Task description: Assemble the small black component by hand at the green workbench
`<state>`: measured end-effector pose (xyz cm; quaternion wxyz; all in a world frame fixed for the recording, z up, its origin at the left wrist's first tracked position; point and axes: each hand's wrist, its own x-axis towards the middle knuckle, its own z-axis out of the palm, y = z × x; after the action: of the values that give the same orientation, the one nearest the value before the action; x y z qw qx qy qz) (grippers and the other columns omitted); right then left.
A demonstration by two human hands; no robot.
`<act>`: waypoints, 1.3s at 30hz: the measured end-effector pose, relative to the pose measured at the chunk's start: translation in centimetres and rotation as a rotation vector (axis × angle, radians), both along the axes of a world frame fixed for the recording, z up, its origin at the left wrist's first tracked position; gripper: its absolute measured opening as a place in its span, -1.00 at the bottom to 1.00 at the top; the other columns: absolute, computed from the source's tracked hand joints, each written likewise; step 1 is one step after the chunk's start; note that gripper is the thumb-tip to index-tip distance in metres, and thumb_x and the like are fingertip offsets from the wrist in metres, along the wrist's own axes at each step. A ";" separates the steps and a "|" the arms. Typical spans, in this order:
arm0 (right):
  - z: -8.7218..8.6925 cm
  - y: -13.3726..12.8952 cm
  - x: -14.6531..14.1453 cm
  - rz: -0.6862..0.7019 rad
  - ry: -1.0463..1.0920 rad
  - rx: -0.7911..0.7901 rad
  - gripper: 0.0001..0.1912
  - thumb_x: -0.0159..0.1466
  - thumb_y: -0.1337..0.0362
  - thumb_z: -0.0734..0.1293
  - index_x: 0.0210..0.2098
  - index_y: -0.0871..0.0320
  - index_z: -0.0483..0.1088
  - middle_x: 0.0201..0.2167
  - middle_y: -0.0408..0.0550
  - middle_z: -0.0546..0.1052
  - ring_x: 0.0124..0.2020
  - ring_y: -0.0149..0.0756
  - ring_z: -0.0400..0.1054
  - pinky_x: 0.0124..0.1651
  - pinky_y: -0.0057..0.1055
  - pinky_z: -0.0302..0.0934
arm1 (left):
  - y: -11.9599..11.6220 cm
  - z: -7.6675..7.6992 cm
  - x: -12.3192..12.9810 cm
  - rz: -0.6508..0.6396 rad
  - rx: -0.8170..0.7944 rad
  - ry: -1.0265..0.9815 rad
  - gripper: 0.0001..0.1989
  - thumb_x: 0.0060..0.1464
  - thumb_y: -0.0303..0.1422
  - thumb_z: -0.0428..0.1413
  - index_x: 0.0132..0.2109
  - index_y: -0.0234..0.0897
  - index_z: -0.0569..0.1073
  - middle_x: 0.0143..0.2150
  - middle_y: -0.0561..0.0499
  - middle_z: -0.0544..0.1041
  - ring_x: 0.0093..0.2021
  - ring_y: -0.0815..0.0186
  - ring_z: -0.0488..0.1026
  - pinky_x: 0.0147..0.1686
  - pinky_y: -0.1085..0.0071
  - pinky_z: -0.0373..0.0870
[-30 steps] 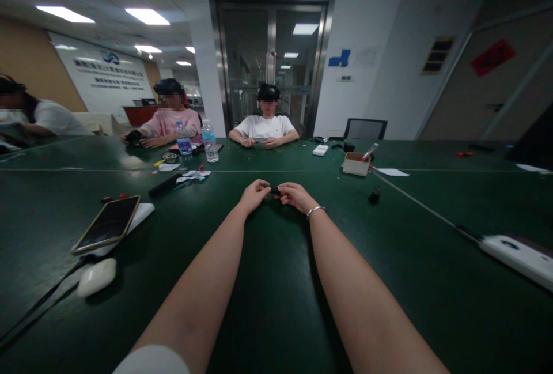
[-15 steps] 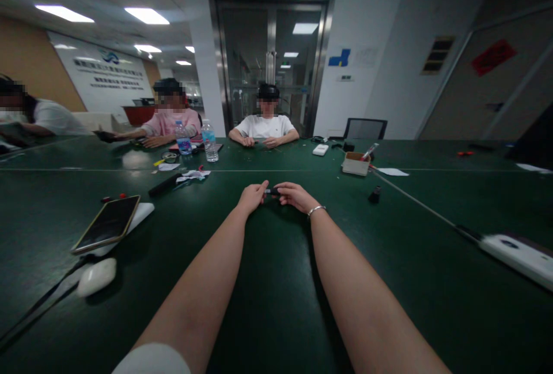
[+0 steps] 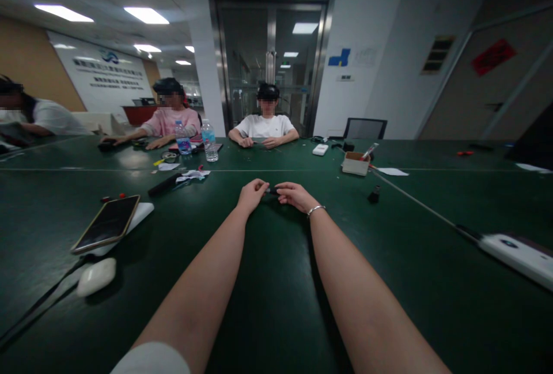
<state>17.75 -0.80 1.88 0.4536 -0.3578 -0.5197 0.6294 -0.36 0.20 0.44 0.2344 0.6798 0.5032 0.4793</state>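
Observation:
Over the middle of the green table, both hands meet at a small black stick-like object with a pale, metal-looking end point(image 3: 272, 191). Its exact kind is too small to make out. My left hand point(image 3: 253, 195) pinches the pale end between thumb and fingers. From the other side, my right hand point(image 3: 296, 196), with a silver bangle at the wrist, grips the black end, its other fingers loosely curled. To the right of my right hand stands a small black item point(image 3: 374, 194).
Left on the green table point(image 3: 276, 305) lie a phone point(image 3: 108, 224), a white rounded case point(image 3: 97, 277) and a black cylinder point(image 3: 165, 185). Bottles point(image 3: 209, 142) stand beyond. At right are a small box point(image 3: 356, 164) and a white power strip point(image 3: 518, 253). Several people sit across and to the left.
My left fingertips have shifted slightly on the pale end; my right hand has barely moved. The person in pink at the left has lowered a dark object to the table.

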 end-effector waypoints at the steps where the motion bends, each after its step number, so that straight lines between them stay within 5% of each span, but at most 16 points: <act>1: 0.0 0.0 0.0 -0.005 0.017 -0.011 -0.83 0.12 0.52 0.35 -0.26 0.30 0.39 -0.54 -0.05 0.49 -0.60 -0.49 0.36 -0.49 -0.54 0.35 | 0.1 -0.1 0.0 -0.024 -0.005 -0.039 -0.69 -0.01 -0.11 0.05 -0.28 -0.25 0.49 -0.44 0.01 0.51 -0.42 0.32 0.42 -0.38 0.42 0.27; 10: -0.2 0.1 0.2 -0.016 0.058 -0.021 -0.92 0.21 0.44 0.31 -0.27 0.30 0.34 -0.49 0.06 0.53 -0.59 -0.47 0.38 -0.48 -0.54 0.35 | 0.3 -0.2 -0.2 -0.203 -0.066 -0.236 -0.71 -0.15 -0.25 0.19 -0.25 -0.34 0.50 -0.36 -0.08 0.53 -0.33 0.30 0.44 -0.24 0.37 0.31; 31: 0.1 -0.3 0.5 0.065 0.046 0.014 -0.70 0.12 0.54 0.33 -0.14 0.29 0.37 -0.51 -0.06 0.50 -0.54 -0.47 0.41 -0.44 -0.55 0.37 | 0.5 -0.2 -0.5 -0.116 -0.161 0.017 -0.47 0.00 0.06 -0.10 -0.62 -0.30 0.35 -0.68 0.07 0.30 -0.61 0.39 0.23 -0.48 0.43 0.13; 39: 0.1 -0.3 0.3 0.010 0.032 -0.004 -0.74 0.09 0.57 0.36 -0.21 0.31 0.37 -0.54 -0.05 0.50 -0.54 -0.44 0.44 -0.46 -0.58 0.37 | 0.7 -0.4 -0.1 -0.182 -0.117 -0.152 -0.61 -0.05 -0.05 0.06 -0.34 -0.33 0.46 -0.57 0.05 0.42 -0.54 0.39 0.33 -0.49 0.47 0.20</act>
<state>18.02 -1.14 1.97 0.4578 -0.3460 -0.5131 0.6383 -0.42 0.87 0.01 0.3537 0.6695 0.4472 0.4762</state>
